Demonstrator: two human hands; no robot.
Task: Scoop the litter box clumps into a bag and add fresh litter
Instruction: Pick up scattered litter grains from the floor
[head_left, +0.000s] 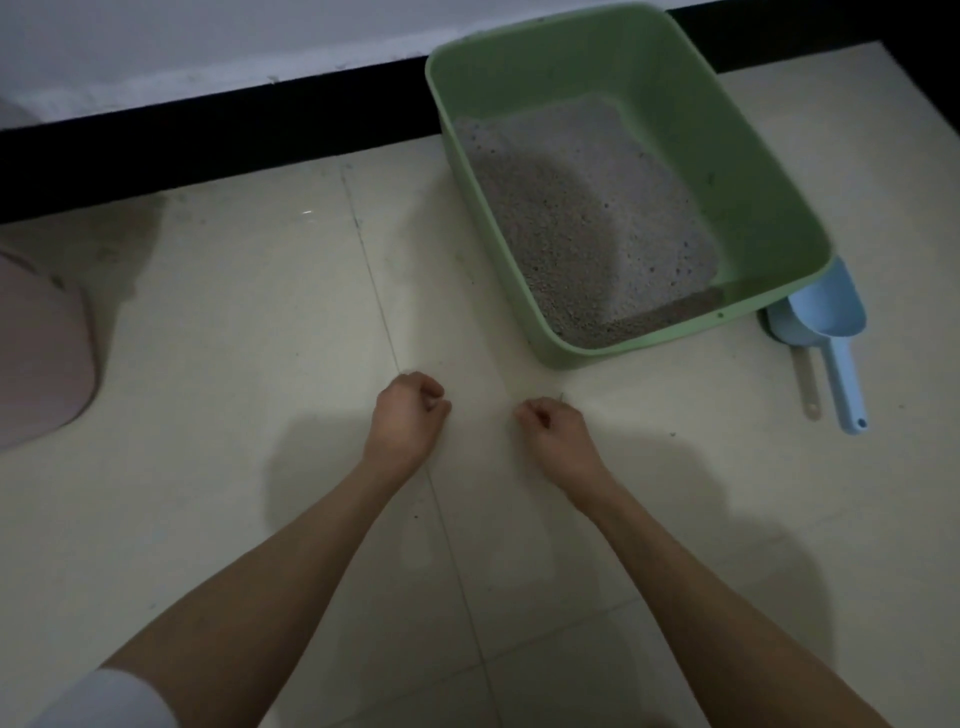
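A green litter box (769, 197) stands on the floor at the upper right, against the dark skirting. Grey litter (587, 218) covers its bottom, piled toward the left and near side. A light blue scoop (831, 322) lies on the floor right beside the box's near right corner, handle pointing toward me. My left hand (410, 415) and my right hand (550, 426) hover side by side over the tiles just in front of the box. Both have their fingers curled in, and nothing shows in either in this dim view.
A grey flat handle (805, 384) lies under and beside the blue scoop. A pink rounded object (41, 353) sits at the left edge. A black skirting board (208, 130) and a white wall run along the back. Cream floor tiles (234, 338) stretch between.
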